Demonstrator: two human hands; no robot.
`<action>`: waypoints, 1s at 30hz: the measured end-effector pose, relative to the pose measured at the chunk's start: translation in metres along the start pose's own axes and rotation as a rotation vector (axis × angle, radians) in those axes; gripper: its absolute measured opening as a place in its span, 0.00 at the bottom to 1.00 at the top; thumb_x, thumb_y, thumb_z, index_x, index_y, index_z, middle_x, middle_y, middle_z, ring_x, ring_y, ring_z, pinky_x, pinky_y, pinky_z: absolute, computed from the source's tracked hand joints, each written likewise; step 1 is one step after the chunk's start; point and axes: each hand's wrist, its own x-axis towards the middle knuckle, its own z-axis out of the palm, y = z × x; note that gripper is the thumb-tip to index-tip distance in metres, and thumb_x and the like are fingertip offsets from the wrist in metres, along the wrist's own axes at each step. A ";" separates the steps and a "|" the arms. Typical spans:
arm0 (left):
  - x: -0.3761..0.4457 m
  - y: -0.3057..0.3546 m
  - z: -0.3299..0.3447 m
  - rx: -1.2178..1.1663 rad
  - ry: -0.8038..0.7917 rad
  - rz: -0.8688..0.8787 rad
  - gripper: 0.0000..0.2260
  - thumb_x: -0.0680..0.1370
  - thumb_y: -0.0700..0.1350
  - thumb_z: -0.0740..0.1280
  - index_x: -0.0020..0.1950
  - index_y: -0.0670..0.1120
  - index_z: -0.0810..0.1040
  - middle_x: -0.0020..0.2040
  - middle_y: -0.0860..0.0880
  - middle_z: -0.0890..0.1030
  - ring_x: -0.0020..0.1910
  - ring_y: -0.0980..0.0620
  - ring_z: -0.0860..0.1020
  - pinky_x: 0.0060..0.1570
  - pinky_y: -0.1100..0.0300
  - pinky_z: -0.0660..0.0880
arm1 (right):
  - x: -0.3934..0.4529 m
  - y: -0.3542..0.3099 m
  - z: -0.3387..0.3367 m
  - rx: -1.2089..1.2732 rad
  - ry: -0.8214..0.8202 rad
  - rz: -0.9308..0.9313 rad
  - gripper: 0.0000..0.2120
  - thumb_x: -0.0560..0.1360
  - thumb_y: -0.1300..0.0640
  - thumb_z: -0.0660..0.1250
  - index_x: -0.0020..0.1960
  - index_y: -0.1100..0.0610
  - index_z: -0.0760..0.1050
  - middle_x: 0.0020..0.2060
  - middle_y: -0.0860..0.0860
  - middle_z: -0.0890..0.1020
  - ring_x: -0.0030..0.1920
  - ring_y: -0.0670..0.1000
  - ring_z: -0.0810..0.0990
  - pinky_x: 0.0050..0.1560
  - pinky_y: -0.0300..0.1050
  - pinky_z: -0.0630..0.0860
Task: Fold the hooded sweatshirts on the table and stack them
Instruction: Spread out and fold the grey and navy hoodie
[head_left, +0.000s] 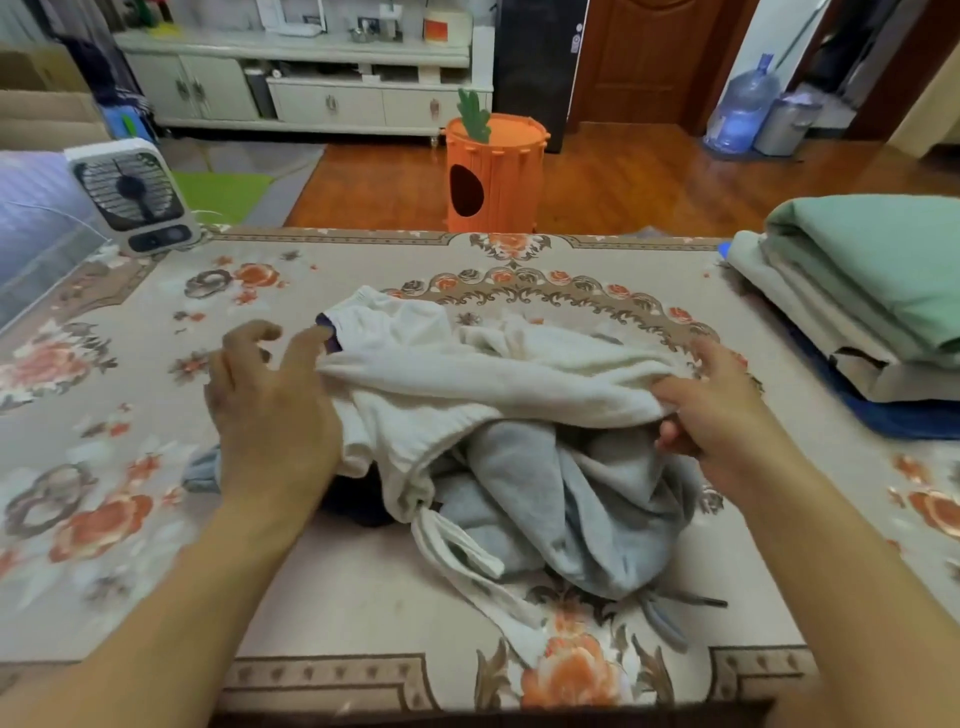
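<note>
A crumpled pile of hooded sweatshirts lies mid-table: a cream-white sweatshirt (467, 374) on top, a grey sweatshirt (561, 499) under it, and a dark navy one (358, 506) mostly hidden beneath. My left hand (270, 405) rests on the left side of the white sweatshirt, thumb pinching its edge, other fingers spread. My right hand (717, 410) grips the white sweatshirt's right edge in a closed pinch. A drawstring (691, 600) trails from the grey one toward the front.
The table wears a floral cloth (130, 441). A stack of folded green and beige garments (872, 296) sits at the right edge on something blue. A small white fan (132, 195) stands at the back left corner. An orange carrot-shaped bin (493, 174) stands on the floor behind.
</note>
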 end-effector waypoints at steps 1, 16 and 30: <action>-0.010 0.009 -0.004 -0.061 0.065 0.069 0.16 0.75 0.36 0.67 0.62 0.42 0.79 0.58 0.37 0.72 0.54 0.36 0.72 0.54 0.43 0.70 | -0.002 0.000 0.004 -0.153 0.010 -0.031 0.19 0.78 0.63 0.61 0.65 0.47 0.74 0.44 0.54 0.82 0.21 0.50 0.74 0.24 0.43 0.74; -0.055 0.068 -0.034 -0.629 -1.118 0.352 0.13 0.71 0.45 0.64 0.54 0.53 0.80 0.47 0.58 0.81 0.48 0.60 0.78 0.48 0.63 0.73 | 0.036 0.010 -0.090 0.367 0.361 0.044 0.12 0.70 0.63 0.70 0.53 0.55 0.78 0.45 0.50 0.86 0.52 0.53 0.82 0.36 0.42 0.82; 0.011 -0.047 -0.017 0.156 -0.622 -0.268 0.32 0.79 0.64 0.61 0.79 0.51 0.61 0.74 0.39 0.69 0.71 0.35 0.66 0.68 0.42 0.65 | -0.024 -0.033 0.029 -0.778 -0.048 -0.752 0.13 0.79 0.60 0.67 0.62 0.51 0.80 0.61 0.45 0.79 0.61 0.47 0.73 0.59 0.36 0.61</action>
